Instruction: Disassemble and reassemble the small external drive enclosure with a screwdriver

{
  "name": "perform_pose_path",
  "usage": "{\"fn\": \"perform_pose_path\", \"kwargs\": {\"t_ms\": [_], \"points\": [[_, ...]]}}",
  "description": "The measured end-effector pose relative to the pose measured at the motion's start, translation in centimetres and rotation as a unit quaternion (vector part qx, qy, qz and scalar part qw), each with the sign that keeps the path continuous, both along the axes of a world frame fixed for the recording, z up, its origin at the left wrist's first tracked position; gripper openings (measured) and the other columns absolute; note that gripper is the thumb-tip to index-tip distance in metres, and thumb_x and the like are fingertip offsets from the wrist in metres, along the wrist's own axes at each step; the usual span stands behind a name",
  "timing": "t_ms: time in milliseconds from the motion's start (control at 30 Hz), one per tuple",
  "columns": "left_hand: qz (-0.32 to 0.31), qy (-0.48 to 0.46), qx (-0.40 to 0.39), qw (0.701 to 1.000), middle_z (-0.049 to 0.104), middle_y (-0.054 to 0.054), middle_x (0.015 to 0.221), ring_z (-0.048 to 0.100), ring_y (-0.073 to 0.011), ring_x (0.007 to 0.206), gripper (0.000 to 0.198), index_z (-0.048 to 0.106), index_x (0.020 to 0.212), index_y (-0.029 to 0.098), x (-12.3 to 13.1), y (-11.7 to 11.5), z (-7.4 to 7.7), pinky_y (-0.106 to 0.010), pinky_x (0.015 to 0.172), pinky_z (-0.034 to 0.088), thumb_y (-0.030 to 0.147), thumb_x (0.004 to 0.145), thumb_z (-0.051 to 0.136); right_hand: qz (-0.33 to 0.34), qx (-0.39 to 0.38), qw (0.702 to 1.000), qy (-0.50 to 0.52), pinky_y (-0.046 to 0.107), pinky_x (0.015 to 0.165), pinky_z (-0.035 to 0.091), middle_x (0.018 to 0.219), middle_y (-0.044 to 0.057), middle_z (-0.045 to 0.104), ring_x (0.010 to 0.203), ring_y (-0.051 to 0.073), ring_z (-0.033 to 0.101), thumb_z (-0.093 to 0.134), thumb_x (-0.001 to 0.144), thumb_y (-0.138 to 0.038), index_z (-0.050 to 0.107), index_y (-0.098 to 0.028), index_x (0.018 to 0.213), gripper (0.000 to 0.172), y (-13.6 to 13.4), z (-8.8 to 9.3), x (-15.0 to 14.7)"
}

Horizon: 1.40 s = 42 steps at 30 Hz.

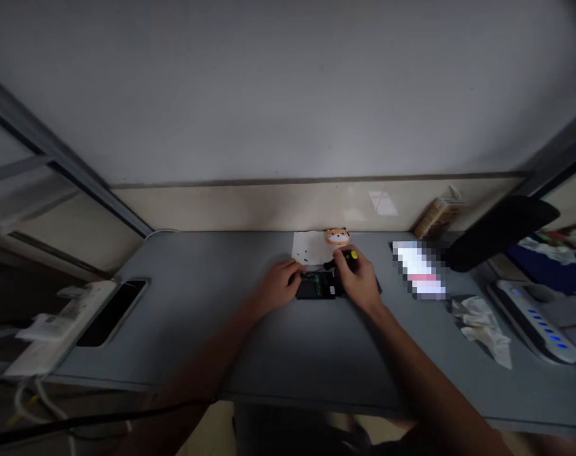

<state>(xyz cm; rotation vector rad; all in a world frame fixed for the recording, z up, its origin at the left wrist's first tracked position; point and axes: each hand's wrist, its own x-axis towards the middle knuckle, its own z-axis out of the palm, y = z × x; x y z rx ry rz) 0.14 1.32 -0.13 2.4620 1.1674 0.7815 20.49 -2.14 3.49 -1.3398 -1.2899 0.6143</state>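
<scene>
A black device (311,290) with a bare green circuit board lies on the grey desk before me. My left hand (282,282) grips its left end, fingers bent over the upper corner. In my right hand (360,282) is a screwdriver (349,256) with a black handle and a yellow end cap. Its dark front part slants down to the left, above the device's upper edge; the tip is hard to make out. Several tiny dark screws (306,259) lie on a white sheet of paper (308,244) behind the device. My right hand hides the device's right part.
An orange animal-faced item (338,237) sits behind my right hand. Rightward are a lit phone (419,269), crumpled tissue (482,326), a carton (438,217), a black cylinder (501,231) and a power strip (539,323). Leftward, another phone (113,313) lies beside a white power strip (64,329).
</scene>
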Motion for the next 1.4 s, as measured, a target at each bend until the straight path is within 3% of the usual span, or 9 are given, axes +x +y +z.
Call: {"fn": "perform_pose_path", "kwargs": {"t_ms": [933,1400], "points": [[-0.006,0.011,0.003,1.0,0.071,-0.004,0.094,0.068,-0.0196,0.089,0.021,0.065,0.093,0.021,0.0,0.1,-0.1,-0.035,0.088,0.055,0.008,0.091,0.049,-0.006,0.011,1.0,-0.007,0.03,0.062,0.047,0.067,0.001,0.068,0.062,0.018,0.064,0.061,0.086,-0.057,0.063,-0.023,0.081,0.034,0.0,-0.3,0.0],[-0.008,-0.01,0.03,0.999,0.07,-0.003,0.09,0.068,-0.0181,0.085,0.02,0.064,0.09,0.021,0.2,0.2,-0.6,-0.032,0.083,0.055,0.008,0.091,0.049,0.001,0.024,0.991,-0.133,0.03,0.058,0.038,0.061,0.0,0.062,0.055,0.018,0.056,0.057,0.088,-0.058,0.055,-0.025,0.077,0.034,0.8,1.4,-1.4]]}}
